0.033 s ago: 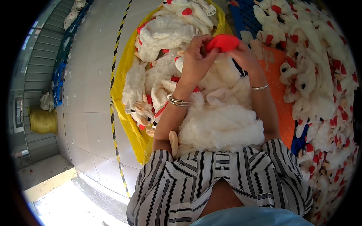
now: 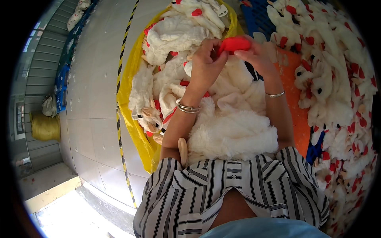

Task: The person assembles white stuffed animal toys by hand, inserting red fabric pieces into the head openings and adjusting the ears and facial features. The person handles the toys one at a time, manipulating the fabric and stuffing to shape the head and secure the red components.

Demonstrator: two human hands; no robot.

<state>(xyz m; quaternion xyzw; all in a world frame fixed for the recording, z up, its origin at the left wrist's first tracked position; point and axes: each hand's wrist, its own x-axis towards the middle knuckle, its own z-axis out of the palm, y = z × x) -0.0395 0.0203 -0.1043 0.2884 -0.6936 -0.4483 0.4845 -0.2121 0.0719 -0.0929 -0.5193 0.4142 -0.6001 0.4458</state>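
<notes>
Both of my hands grip a red fabric piece (image 2: 237, 43) above the middle of the pile. My left hand (image 2: 207, 59) pinches its left end between thumb and fingers. At the right end, my right hand (image 2: 258, 55) has its fingers closed behind the cloth and the thumb in front. The piece is soft and folded, and looks like part of a plush toy. A white furry plush skin (image 2: 234, 133) lies across my lap between my forearms and stretches up beneath my hands. A long beige plush part (image 2: 183, 151) pokes out beside my left elbow.
A yellow plastic bag (image 2: 126, 95) holds several white plush skins (image 2: 174, 37) with red parts. To the right, a big heap of similar skins (image 2: 333, 91) lies by an orange board (image 2: 293, 87) and a blue pallet (image 2: 258, 18). Yellow-black tape (image 2: 120, 95) marks the tiled floor.
My right fingers have curled further over the red fabric piece, with the thumb now across its front. The cloth looks more bunched. My left hand has barely shifted.
</notes>
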